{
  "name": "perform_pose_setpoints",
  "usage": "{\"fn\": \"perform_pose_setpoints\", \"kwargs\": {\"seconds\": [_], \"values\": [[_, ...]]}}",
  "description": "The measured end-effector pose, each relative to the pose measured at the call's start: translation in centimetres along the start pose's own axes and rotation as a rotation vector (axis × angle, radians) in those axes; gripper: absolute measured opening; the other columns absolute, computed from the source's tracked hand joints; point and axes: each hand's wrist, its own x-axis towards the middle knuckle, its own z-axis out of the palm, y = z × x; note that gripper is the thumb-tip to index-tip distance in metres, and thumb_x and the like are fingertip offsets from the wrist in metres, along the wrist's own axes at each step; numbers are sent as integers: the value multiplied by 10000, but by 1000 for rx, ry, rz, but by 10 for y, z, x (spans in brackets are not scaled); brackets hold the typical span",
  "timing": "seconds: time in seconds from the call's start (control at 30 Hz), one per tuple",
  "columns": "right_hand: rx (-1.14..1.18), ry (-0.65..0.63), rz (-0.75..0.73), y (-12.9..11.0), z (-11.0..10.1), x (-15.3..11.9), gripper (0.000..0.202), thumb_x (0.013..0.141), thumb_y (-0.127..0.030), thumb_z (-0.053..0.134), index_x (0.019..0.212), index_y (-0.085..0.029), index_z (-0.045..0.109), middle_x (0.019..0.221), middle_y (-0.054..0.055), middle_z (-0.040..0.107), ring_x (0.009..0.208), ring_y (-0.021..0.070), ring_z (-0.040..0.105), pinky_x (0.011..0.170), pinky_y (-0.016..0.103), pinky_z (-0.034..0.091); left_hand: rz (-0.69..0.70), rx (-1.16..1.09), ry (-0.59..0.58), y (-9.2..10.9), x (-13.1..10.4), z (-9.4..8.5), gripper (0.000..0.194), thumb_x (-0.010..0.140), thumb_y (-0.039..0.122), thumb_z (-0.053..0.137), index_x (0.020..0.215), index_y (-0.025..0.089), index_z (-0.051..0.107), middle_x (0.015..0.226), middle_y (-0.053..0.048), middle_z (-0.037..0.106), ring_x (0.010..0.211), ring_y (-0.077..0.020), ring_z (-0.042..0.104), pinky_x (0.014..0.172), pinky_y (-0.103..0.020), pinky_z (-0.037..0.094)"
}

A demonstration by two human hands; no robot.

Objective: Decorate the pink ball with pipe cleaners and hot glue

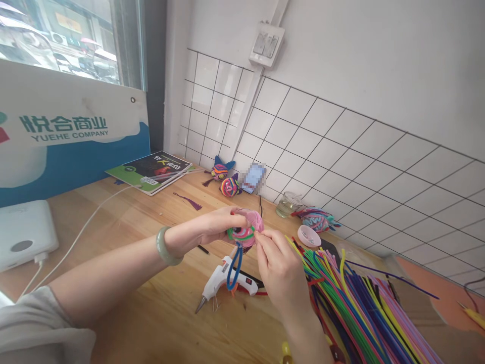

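Wrapped round a small pipe-cleaner craft piece (256,219), mostly pink with green and dark stripes, are the fingers of my left hand (222,222). A blue pipe-cleaner loop (235,268) hangs below it. My right hand (278,255) pinches at the piece's right side, where a green strand meets the pink; what lies between those fingertips is too small to make out. Under both hands, a white hot glue gun (217,280) lies on the wooden table with its nozzle towards me.
Many coloured pipe cleaners (364,308) lie at the right. Along the wall are two finished striped craft pieces (229,186), a phone (253,178), a glass jar (288,203), a striped craft fish (316,218) and a small pink dish (308,236). A purple tassel (189,201) and a magazine (155,169) lie left.
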Motion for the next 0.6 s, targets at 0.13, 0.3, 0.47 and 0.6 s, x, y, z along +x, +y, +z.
{"fn": "perform_pose_setpoints", "kwargs": {"seconds": [0.13,0.3,0.47,0.6], "values": [[-3,10,-11,0,-1,1,222,904,-77,445,957,-121,656,850,101,644,790,184,632,723,307,526,2,-8,-4,-2,1,-2,336,702,196,551,1027,192,636,791,2,606,721,-121,602,683,-244,546],[5,10,-6,0,-1,1,218,907,-77,446,958,-114,655,854,102,644,789,187,636,717,318,533,6,-2,-7,-2,1,-2,323,731,211,561,1043,192,641,833,-11,630,747,-128,619,711,-258,545],[4,12,-3,2,-1,0,209,892,-58,470,985,-107,650,880,111,646,807,201,639,730,332,528,-2,-47,-10,1,-1,-1,328,761,334,643,1054,187,638,914,-41,648,798,-152,630,736,-282,537],[18,33,14,3,-1,-1,211,885,-54,479,992,-127,645,906,110,646,832,208,645,765,341,521,-14,-103,-22,0,-3,-1,392,776,493,624,1004,176,656,898,-60,670,829,-183,638,774,-320,524]]}}
